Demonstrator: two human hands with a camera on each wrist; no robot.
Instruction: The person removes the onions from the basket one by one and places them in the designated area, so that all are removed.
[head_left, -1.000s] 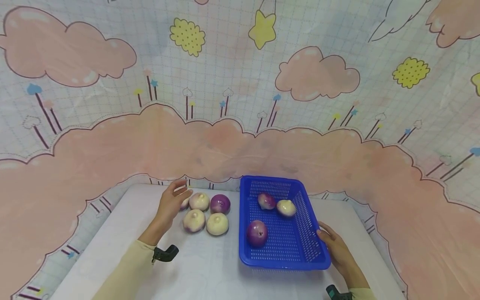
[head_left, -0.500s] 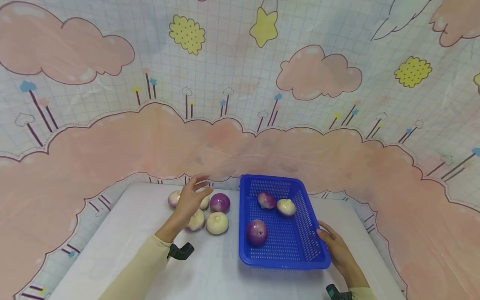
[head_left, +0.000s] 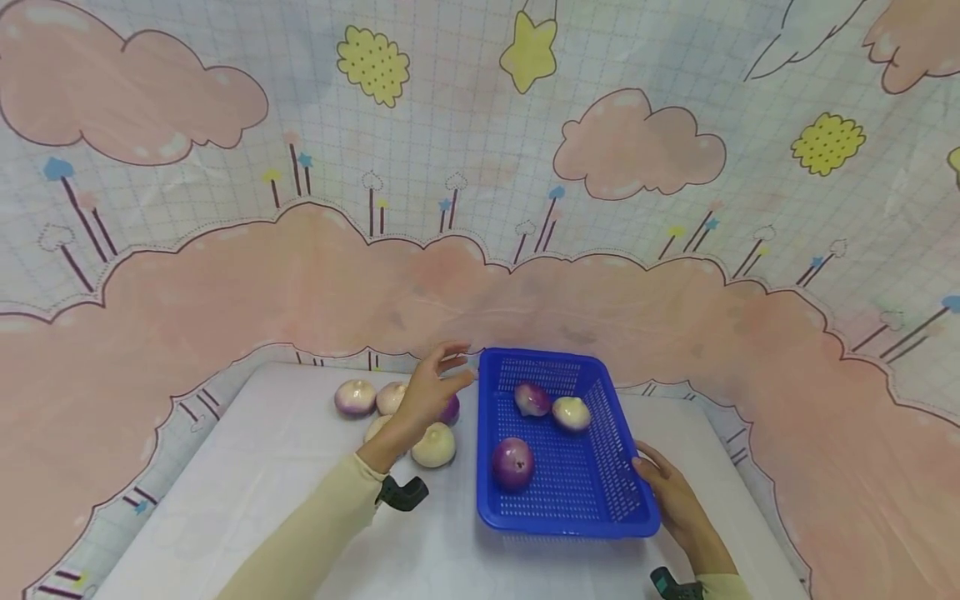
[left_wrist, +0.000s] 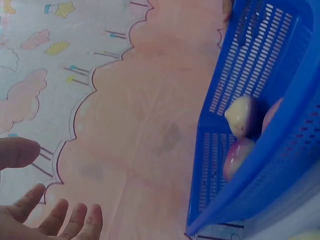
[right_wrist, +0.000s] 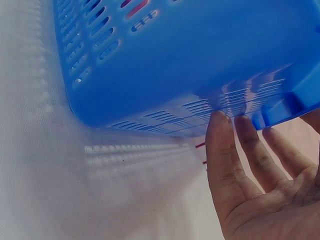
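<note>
Left hand (head_left: 427,396): released, fingers spread around nothing, above the loose onions (head_left: 356,398) and near the left rim of the blue basket (head_left: 577,527); a careless swing sideways could knock that rim.
Right hand (head_left: 678,504): lightly grasping the basket's right rim, thumb at the edge, fingertips against the outer wall; so slight a hold might slip if the basket were bumped.
Wrist camera (head_left: 402,493): juts out near the front white onion (head_left: 434,447); a low arm could nudge it and start it rolling.
Covered onions: the left arm and hand partly hide a cream onion (head_left: 377,427) and the loose purple onion (head_left: 451,408); reaching half-blind may push one instead of picking it up.
Basket load: a big purple onion (head_left: 513,464) by the left wall, a smaller purple onion (head_left: 532,400) beside a pale onion (head_left: 572,413) farther back; tilting would probably send them tumbling together.
Worktop (head_left: 225,483): looks smooth, so round onions could roll freely.
</note>
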